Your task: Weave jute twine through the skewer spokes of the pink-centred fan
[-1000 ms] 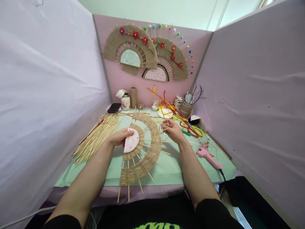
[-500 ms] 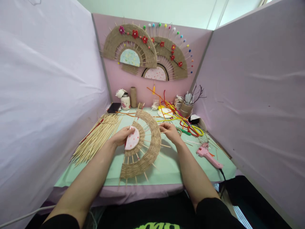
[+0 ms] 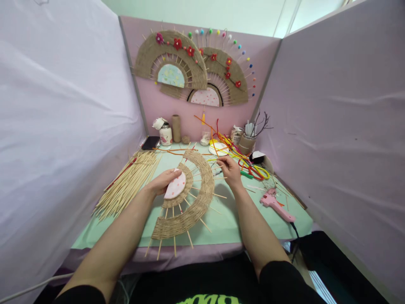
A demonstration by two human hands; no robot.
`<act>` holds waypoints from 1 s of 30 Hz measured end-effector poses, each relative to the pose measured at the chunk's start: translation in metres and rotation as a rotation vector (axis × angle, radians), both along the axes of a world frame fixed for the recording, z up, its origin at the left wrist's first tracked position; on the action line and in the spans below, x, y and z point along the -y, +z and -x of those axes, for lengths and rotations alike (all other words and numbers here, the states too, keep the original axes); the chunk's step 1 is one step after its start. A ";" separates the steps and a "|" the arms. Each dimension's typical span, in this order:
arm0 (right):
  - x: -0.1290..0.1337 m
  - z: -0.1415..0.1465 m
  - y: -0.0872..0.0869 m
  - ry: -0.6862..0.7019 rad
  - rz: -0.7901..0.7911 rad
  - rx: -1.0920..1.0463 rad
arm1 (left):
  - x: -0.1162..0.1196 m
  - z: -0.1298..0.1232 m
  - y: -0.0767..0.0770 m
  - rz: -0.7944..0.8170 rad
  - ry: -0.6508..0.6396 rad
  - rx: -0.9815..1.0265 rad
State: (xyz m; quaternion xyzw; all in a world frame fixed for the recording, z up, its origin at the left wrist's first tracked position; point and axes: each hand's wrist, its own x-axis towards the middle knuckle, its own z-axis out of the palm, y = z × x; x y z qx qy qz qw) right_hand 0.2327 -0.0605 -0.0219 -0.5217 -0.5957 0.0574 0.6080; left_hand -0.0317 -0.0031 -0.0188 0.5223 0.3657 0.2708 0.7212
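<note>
Pinching the fan (image 3: 207, 183) in the left hand (image 3: 163, 180), curling the right hand (image 3: 231, 172) nearly closed, impossible to tell on what; could snap sticks (image 3: 205, 225) by overbending.

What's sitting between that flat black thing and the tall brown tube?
A white patterned jar and some crumpled white stuff, in the head view.

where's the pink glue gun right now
In the head view, the pink glue gun lies on the right side of the green tabletop, just right of the right forearm.
</note>
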 end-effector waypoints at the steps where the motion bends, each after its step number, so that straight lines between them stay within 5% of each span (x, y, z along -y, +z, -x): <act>1: 0.000 0.000 0.000 -0.019 -0.024 0.012 | 0.000 0.000 0.000 -0.001 -0.005 -0.005; 6: 0.001 -0.004 0.003 -0.071 -0.087 0.044 | 0.002 -0.002 0.000 -0.006 -0.054 -0.064; 18: 0.005 -0.010 0.009 0.216 0.253 -0.250 | 0.012 -0.007 0.001 0.058 -0.162 -0.092; 30: 0.006 -0.008 0.010 0.285 0.407 -0.429 | 0.008 -0.006 -0.004 0.011 -0.198 -0.118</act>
